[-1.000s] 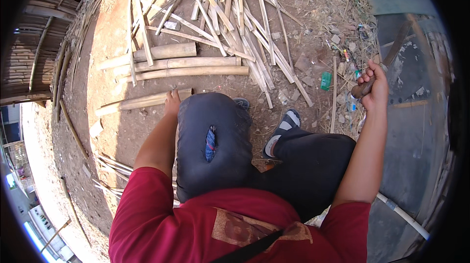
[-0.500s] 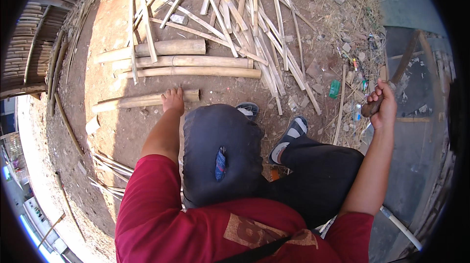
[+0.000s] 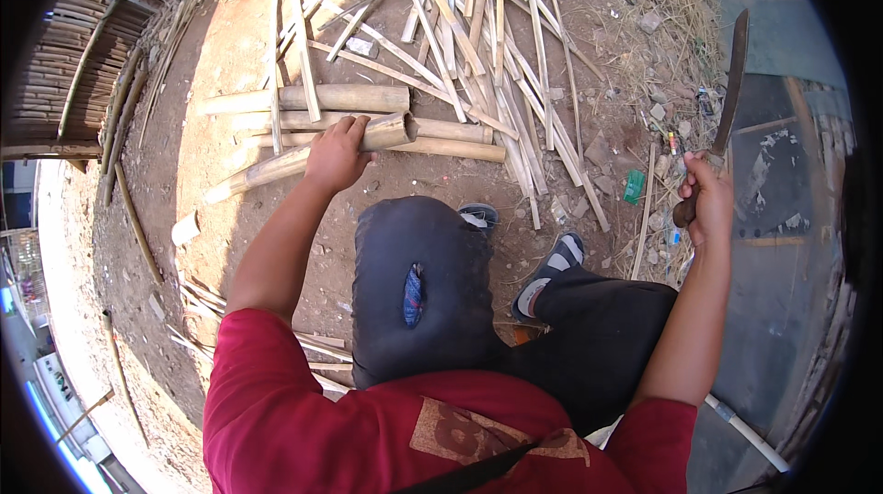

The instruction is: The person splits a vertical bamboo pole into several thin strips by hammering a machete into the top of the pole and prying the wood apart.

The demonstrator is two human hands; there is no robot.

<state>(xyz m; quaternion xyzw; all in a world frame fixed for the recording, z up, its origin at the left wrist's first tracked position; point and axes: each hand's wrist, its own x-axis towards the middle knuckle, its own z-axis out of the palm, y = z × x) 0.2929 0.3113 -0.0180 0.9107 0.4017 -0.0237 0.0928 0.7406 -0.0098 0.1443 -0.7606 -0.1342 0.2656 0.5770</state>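
Note:
My left hand point(image 3: 338, 154) is closed round a bamboo pole point(image 3: 267, 172) near its hollow right end. That end is tilted up off the dirt, while the far left end stays low. Out to the right, my right hand point(image 3: 706, 195) grips a machete point(image 3: 732, 80) by its wooden handle, with the dark curved blade pointing up and away from me. Just beyond the held pole, several other bamboo poles point(image 3: 451, 131) lie side by side on the ground. Two pale split strips point(image 3: 302, 43) rest across them.
A heap of split bamboo strips point(image 3: 469, 43) covers the ground ahead. A green plastic scrap point(image 3: 635, 186) and stones lie at right, beside a grey sheet point(image 3: 763, 310). A bamboo slat wall point(image 3: 55, 80) stands at far left. My shoes and knees are close below.
My left hand has closed on the bamboo pole and raised its right end off the ground. My right hand has turned the machete so its blade points more upright.

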